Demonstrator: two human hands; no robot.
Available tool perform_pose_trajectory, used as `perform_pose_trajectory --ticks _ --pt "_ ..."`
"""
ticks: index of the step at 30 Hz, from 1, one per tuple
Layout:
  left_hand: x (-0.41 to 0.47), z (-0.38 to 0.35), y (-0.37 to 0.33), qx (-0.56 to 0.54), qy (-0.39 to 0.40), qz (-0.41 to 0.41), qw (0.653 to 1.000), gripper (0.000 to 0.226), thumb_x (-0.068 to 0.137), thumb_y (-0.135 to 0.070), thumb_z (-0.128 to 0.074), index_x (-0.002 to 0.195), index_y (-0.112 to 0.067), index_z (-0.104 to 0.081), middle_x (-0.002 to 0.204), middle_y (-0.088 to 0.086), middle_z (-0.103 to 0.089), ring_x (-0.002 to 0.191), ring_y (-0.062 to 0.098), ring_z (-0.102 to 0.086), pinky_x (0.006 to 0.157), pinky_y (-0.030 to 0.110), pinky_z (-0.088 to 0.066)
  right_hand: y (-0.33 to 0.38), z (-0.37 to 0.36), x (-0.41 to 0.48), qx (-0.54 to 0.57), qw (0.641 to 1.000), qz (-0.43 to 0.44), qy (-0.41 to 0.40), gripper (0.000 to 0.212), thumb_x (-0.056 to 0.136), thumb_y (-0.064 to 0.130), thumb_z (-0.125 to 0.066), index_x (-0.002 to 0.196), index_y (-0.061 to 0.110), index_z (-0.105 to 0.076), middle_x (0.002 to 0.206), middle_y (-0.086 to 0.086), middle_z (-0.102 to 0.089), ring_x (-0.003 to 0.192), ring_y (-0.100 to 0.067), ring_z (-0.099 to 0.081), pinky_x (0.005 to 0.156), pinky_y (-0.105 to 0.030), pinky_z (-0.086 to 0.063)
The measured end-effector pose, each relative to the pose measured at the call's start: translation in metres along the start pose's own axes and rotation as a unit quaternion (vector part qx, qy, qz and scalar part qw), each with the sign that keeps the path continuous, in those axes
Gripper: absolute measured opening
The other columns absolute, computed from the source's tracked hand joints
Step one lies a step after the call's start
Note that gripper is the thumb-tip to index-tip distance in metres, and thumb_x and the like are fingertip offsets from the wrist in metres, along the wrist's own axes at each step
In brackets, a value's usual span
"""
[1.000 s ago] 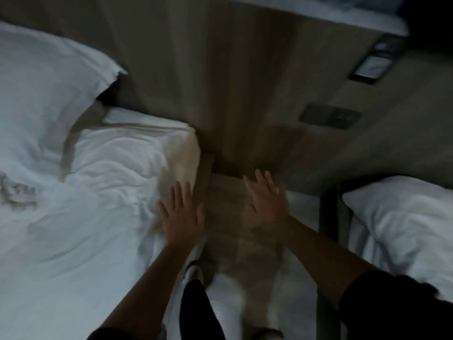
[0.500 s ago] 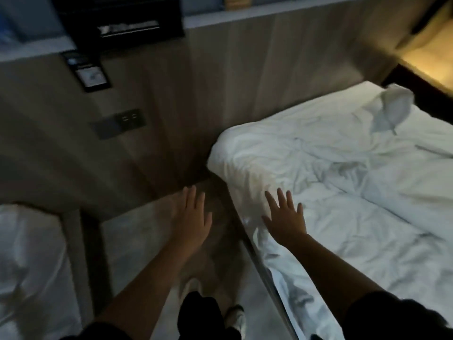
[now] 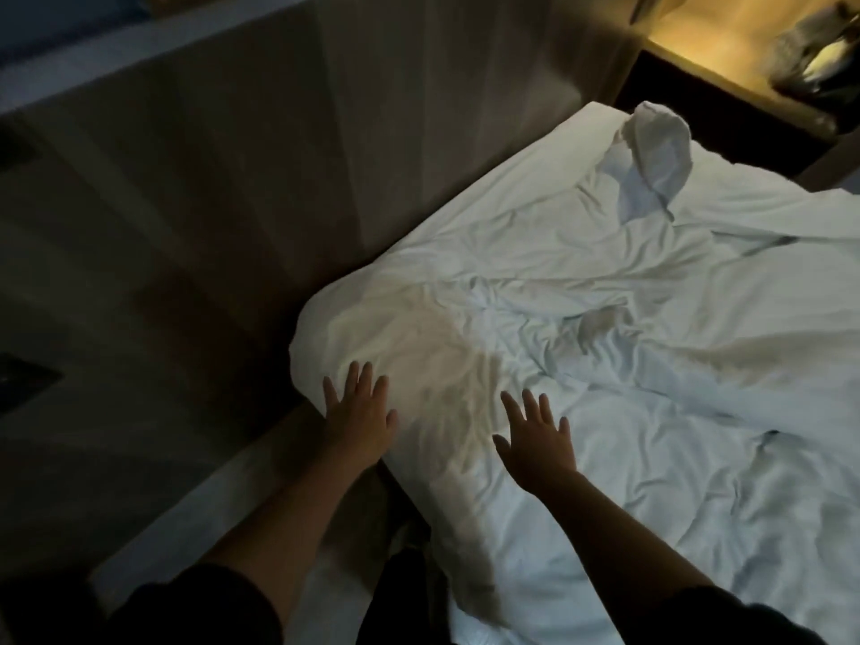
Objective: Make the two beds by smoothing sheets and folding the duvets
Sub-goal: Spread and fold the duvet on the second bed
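- Two hands reach forward over one bed (image 3: 549,155), both with bare forearms coming out of dark sleeves (image 3: 726,616).
- The left hand (image 3: 360,412) lies palm down with its fingers straight and spread wide, holding nothing. It is at the near corner of the bed, where the white duvet (image 3: 628,365) rounds over the edge.
- The right hand (image 3: 537,435) is also palm down and spread wide, holding nothing. It is further in over the duvet and near the left hand, but apart from it.
- Whether either palm presses the cloth or hangs just above it cannot be told.
- The duvet covers the bed in a rumpled sheet, with deep creases bunched ahead of the fingertips. One twisted peak of cloth (image 3: 651,146) stands up near the far end.
- A wood-panelled wall (image 3: 242,188) runs along the bed's left side.
- A warmly lit ledge (image 3: 688,48) sits beyond the far corner, carrying blurred items.
- A pale strip of floor (image 3: 195,514) shows under the left forearm.
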State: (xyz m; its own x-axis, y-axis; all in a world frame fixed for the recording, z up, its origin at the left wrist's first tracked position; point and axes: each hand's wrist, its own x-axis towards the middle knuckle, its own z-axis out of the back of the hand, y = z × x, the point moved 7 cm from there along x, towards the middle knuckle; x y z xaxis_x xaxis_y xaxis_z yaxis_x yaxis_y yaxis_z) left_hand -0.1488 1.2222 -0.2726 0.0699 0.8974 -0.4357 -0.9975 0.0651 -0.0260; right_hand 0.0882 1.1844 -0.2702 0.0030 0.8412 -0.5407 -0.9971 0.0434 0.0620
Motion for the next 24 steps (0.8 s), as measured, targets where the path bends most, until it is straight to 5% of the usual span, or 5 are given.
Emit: perform_pose_trajectory --ticks 10,19,24 --pt "0.124 0.004 -0.021 0.033 0.038 0.011 0.999 0.056 0.102 -0.042 -0.026 0.153 -0.021 -0.015 0.162 0.005 -0.002 0.149 0.025 0.006 0.117 0.058 -0.001 -0.034 0.028 0.132 0.008 0.999 0.029 -0.022 0.067 0.102 0.045 -0.034 0.155 0.028 0.004 0.163 -0.007 0.007 0.15 -0.031 0.009 0.119 -0.053 -0.008" --pt "0.272 0.026 -0.042 0.012 -0.026 -0.017 0.999 0.054 0.102 -0.033 -0.031 0.152 -0.019 -0.016 0.162 0.007 -0.004 0.149 0.024 0.001 0.119 0.049 -0.009 -0.049 0.04 0.259 0.001 0.998 0.028 -0.051 0.066 0.102 0.043 -0.035 0.155 0.028 0.002 0.163 -0.007 0.005 0.15 -0.03 0.004 0.118 -0.053 -0.012" --pt "0.355 0.037 -0.036 -0.027 -0.025 -0.012 0.999 0.049 0.102 -0.029 -0.032 0.149 -0.018 -0.022 0.158 0.009 -0.017 0.144 0.027 -0.018 0.114 0.046 -0.023 -0.042 0.071 0.346 0.076 0.992 -0.009 -0.096 0.065 0.101 0.04 -0.036 0.155 0.029 -0.001 0.153 -0.013 -0.032 0.133 -0.033 -0.041 0.104 -0.047 -0.036"
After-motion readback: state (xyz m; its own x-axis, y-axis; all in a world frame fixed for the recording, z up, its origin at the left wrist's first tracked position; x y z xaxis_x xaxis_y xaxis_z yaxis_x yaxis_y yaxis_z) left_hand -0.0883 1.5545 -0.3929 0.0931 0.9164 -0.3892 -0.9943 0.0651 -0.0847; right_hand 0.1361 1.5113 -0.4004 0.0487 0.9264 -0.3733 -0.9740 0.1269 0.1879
